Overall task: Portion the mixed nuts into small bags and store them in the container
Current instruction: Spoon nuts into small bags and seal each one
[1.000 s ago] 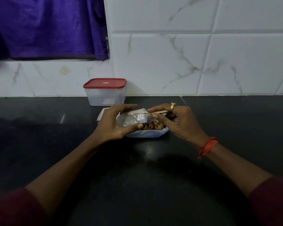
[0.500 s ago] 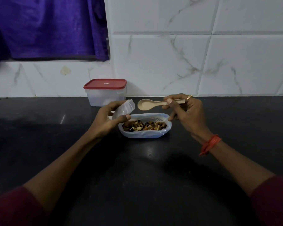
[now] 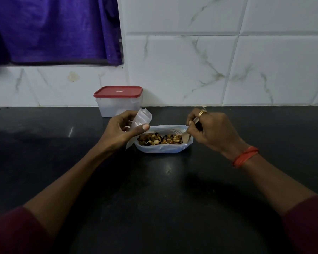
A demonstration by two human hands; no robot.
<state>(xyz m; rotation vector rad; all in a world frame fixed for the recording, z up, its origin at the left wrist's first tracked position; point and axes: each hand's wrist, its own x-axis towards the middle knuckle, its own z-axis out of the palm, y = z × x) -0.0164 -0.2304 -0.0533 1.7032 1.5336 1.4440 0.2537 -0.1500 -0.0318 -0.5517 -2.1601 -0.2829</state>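
Note:
An open plastic bag (image 3: 163, 149) of mixed nuts (image 3: 160, 139) lies on the black counter in front of me. My left hand (image 3: 121, 131) pinches a small clear bag (image 3: 141, 119) just left of it, mouth held up. My right hand (image 3: 211, 131) grips a pale wooden spoon (image 3: 186, 137) whose bowl dips into the nuts at the right end of the bag. A clear container with a shut red lid (image 3: 117, 91) stands behind, against the tiled wall.
The black counter (image 3: 154, 189) stretches wide on all sides. A white marbled tile wall (image 3: 209, 70) rises at its back edge. A purple curtain (image 3: 53, 30) hangs at the upper left.
My right hand lifted the spoon above the nuts, then lowered its bowl into them at the right end. My left hand shifted the small bag left and tilted it upright.

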